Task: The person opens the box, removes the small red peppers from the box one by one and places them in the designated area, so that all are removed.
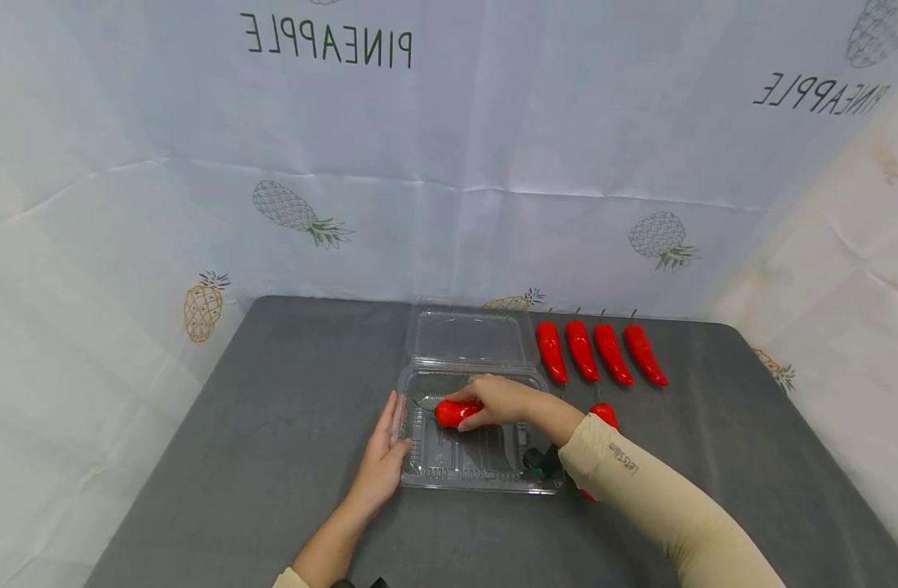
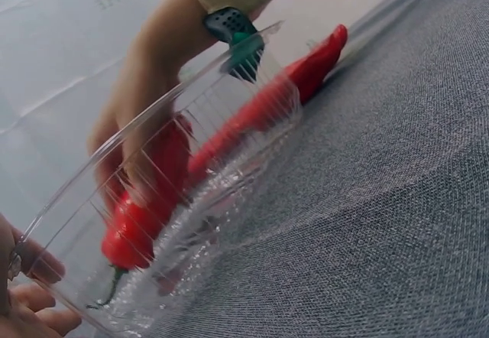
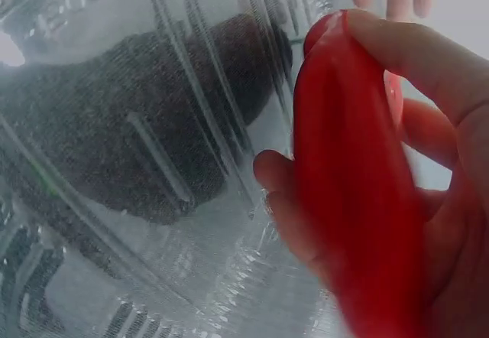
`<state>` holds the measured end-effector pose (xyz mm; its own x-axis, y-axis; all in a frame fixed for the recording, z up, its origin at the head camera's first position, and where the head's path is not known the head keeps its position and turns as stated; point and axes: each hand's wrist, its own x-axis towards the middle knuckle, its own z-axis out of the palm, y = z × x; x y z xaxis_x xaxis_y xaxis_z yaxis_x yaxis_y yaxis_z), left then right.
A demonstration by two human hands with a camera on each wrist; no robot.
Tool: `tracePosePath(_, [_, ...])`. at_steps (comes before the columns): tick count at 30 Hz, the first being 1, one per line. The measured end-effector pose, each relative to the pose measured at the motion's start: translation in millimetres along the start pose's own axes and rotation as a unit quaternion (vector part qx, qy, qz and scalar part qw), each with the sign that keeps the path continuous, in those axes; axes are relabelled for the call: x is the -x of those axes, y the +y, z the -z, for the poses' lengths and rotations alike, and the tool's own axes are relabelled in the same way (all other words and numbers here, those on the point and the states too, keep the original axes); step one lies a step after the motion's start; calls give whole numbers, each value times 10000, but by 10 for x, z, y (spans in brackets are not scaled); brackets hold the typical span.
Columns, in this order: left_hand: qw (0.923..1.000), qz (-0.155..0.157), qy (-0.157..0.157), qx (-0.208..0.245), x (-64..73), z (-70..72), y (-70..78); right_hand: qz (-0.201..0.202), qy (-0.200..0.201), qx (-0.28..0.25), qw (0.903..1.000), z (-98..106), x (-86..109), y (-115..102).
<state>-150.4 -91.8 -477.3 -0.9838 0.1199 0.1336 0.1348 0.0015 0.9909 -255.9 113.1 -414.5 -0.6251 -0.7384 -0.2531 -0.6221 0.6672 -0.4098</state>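
Note:
A red chili pepper [image 1: 452, 413] with a green stem is held in my right hand [image 1: 496, 398], low inside a clear plastic container [image 1: 485, 488]. Its stem points left, towards my left hand [image 1: 378, 457]. In the right wrist view the fingers and thumb wrap round the pepper [image 3: 351, 162]. My left hand holds the container's left side, thumb at the rim and fingers along the outer wall. In the left wrist view, part of that hand [image 2: 34, 307] shows at the lower left. The container's hinged lid [image 1: 471, 336] lies folded back.
Several red peppers [image 1: 581, 351] lie in a row at the back right of the grey table [image 1: 309, 351]. Another pepper [image 1: 605, 414] is partly hidden under my right sleeve [image 1: 640, 482]. A dark strapped device [image 2: 233, 28] sits on my right wrist. A pineapple-print cloth [image 1: 449, 147] hangs behind.

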Motion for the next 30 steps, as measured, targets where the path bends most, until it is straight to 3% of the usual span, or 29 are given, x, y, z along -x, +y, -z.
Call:
tracePosePath(7, [9999, 57, 50, -78, -10, -4, 11, -122, 64, -840, 9964, 126, 70, -40])
tracePosePath(12, [9999, 79, 32, -101, -7, -3, 19, -145, 11, -1086, 9940, 232, 155, -46])
tracePosePath(18, [9999, 98, 8, -138, -3, -3, 27, 159, 10, -1103, 9938, 294, 324, -67])
tracePosePath(22, [9998, 109, 76, -155, -12, -1, 29, 236, 280, -1163, 9925, 298, 443, -93])
tracePosePath(30, [9997, 126, 114, -157, -6, -16, 18, -56, 897, -1539, 9840, 233, 741, -91])
